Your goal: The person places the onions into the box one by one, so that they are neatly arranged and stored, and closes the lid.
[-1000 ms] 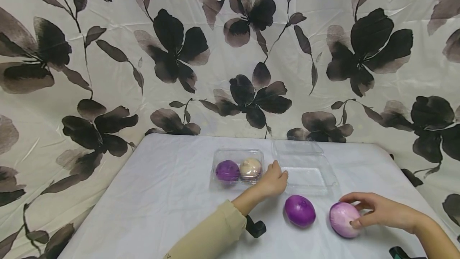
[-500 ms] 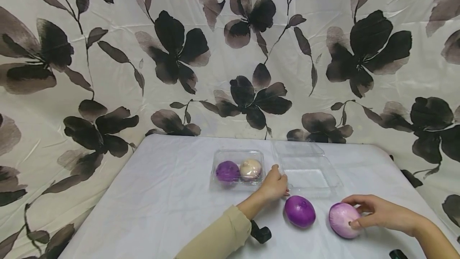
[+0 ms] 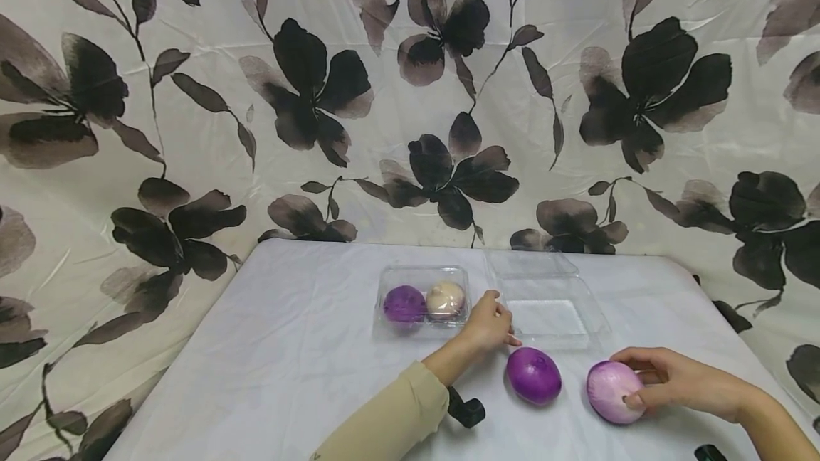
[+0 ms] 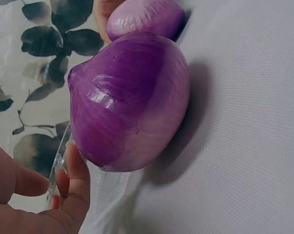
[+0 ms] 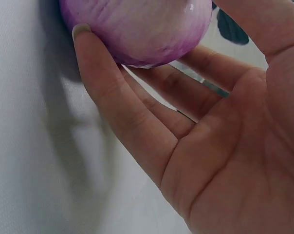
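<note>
My left hand (image 3: 488,326) pinches the near left edge of an open clear plastic box (image 3: 592,304); the left wrist view shows that edge (image 4: 59,153) between thumb and fingers. Just in front of the box lies a deep purple onion (image 3: 534,375), filling the middle of the left wrist view. To its right, my right hand (image 3: 682,383) holds a paler pink-and-purple onion (image 3: 611,393) low over the table. In the right wrist view its fingers curl round that pale onion (image 5: 142,24), whose top is cut off by the frame.
Left of my left hand stands a second clear plastic box (image 3: 423,274) with a purple onion (image 3: 403,304) and a cream-coloured ball-shaped item (image 3: 445,300) inside. The white-covered table (image 3: 275,347) ends at a flower-patterned cloth (image 3: 384,112). Black wrist devices show near both arms.
My left hand has come slightly nearer and to the right, and the open box's near right corner has shifted slightly right. The right hand and its onion have barely moved.
</note>
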Demonstrator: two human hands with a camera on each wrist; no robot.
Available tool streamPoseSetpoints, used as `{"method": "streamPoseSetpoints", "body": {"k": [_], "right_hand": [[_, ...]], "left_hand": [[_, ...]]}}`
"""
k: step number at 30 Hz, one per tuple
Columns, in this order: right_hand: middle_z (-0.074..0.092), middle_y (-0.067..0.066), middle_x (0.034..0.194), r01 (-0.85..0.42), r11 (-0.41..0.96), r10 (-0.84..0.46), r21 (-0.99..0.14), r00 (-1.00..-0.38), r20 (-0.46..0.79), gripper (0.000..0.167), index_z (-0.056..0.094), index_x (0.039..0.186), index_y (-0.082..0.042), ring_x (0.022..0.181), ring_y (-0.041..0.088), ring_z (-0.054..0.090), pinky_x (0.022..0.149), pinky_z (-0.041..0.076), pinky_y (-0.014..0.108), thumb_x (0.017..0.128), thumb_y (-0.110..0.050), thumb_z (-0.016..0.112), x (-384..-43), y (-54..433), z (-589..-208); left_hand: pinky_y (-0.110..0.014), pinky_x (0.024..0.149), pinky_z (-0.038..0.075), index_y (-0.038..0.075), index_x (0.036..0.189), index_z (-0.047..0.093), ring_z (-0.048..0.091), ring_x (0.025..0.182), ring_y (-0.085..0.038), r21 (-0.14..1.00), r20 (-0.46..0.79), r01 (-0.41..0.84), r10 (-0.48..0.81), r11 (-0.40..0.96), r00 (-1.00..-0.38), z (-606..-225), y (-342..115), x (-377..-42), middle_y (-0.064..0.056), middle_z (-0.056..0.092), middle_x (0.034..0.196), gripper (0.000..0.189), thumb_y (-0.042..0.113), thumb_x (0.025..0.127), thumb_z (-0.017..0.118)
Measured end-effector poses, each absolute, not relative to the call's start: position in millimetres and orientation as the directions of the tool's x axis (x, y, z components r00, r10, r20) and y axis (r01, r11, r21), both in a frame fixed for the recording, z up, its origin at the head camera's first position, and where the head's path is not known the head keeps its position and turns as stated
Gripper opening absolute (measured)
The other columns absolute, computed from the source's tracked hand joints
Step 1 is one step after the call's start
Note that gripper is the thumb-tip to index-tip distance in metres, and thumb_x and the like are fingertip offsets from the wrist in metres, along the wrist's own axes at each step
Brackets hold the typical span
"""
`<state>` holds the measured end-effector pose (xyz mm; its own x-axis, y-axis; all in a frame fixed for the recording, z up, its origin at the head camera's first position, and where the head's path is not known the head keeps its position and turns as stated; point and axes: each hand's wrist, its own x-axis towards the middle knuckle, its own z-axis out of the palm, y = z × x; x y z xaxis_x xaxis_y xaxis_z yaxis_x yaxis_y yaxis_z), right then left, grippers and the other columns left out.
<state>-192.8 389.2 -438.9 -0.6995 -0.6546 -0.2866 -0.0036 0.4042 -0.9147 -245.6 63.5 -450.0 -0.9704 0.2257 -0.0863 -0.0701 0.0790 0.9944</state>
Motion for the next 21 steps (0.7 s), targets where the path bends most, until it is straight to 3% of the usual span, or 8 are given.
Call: {"method": "streamPoseSetpoints", "body": {"k": [10,16,21], "right_hand": [[0.064,0.02,0.13,-0.072,0.363,-0.669,-0.929,-0.714,-0.206,0.047,0.045,0.149,-0.005,0.112,0.021,0.065,0.086,0.059,0.035,0.102,-0.002,0.053,-188.0,387.9,-434.1],[0.065,0.011,0.134,-0.166,0.443,-0.621,-0.881,-0.765,-0.169,0.048,0.047,0.148,-0.007,0.118,0.013,0.063,0.088,0.056,0.027,0.101,-0.006,0.058,-184.9,383.7,-415.3],[0.065,0.013,0.134,-0.182,0.468,-0.579,-0.864,-0.802,-0.145,0.049,0.047,0.149,-0.008,0.119,0.01,0.063,0.09,0.054,0.024,0.102,-0.008,0.06,-187.4,377.7,-399.0]], "left_hand": [[-0.03,0.066,0.063,-0.015,0.149,0.03,0.068,0.068,-0.025,0.995,-0.073,-0.056,0.222,0.082,-0.972,-449.7,63.2,-247.7,-0.014,0.055,0.091,0.055,-0.009,0.098,0.048],[-0.029,0.063,0.061,-0.016,0.145,0.036,0.07,0.066,-0.024,0.99,-0.052,-0.025,0.2,0.137,-0.978,-451.0,62.5,-248.9,-0.008,0.054,0.094,0.052,-0.009,0.095,0.051],[-0.027,0.062,0.061,-0.016,0.144,0.038,0.069,0.064,-0.019,0.988,-0.044,-0.014,0.194,0.153,-0.98,-452.1,62.2,-251.6,-0.008,0.055,0.095,0.051,-0.009,0.095,0.05]]}}
